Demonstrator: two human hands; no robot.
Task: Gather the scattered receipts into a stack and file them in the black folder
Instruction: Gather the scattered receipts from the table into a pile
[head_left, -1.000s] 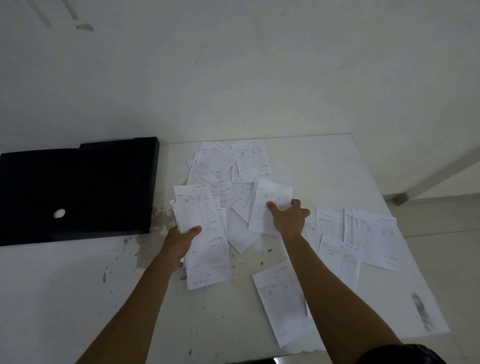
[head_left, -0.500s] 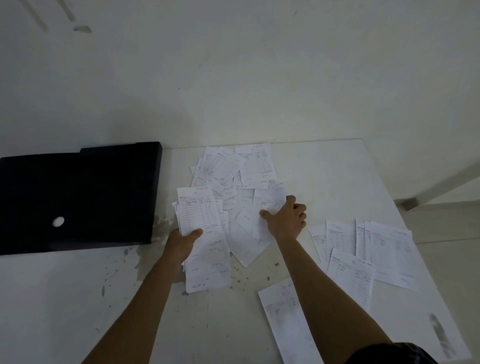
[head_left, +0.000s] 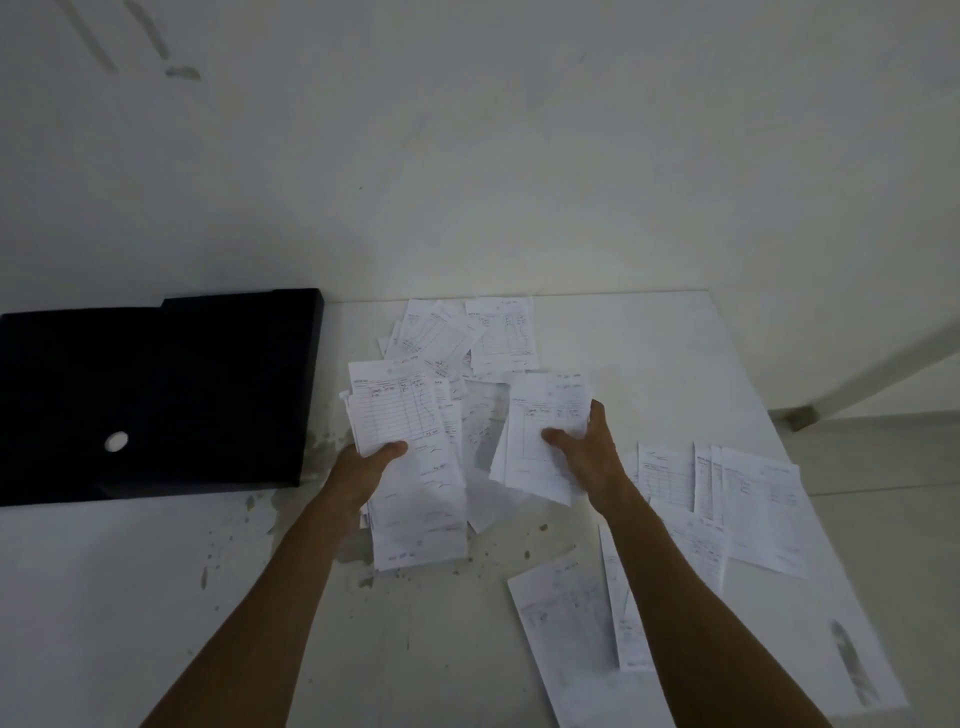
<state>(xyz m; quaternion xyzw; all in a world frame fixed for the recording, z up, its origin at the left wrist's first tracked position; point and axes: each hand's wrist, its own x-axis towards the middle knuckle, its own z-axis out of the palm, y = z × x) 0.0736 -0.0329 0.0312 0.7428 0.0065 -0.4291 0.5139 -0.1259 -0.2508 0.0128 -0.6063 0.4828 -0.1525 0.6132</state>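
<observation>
My left hand (head_left: 363, 467) grips a stack of white receipts (head_left: 410, 467) by its left edge, thumb on top, just above the table. My right hand (head_left: 587, 452) holds a few more receipts (head_left: 545, 431) lifted off the pile, thumb pressed on the front sheet. Loose receipts (head_left: 467, 338) lie overlapped at the table's far middle. More loose sheets (head_left: 748, 493) lie to the right of my right arm, and one (head_left: 561, 618) lies near the front. The black folder (head_left: 156, 395) lies flat at the far left, with a round white hole in it.
The white table (head_left: 649, 353) is speckled with dark stains near its middle. Its right edge runs diagonally toward the front right. A white wall stands behind it. A pale table leg or beam (head_left: 883, 374) slants down at the far right over the floor.
My right hand has picked up a few receipts from the middle pile and lifted them toward me. My left hand keeps its stack in about the same place.
</observation>
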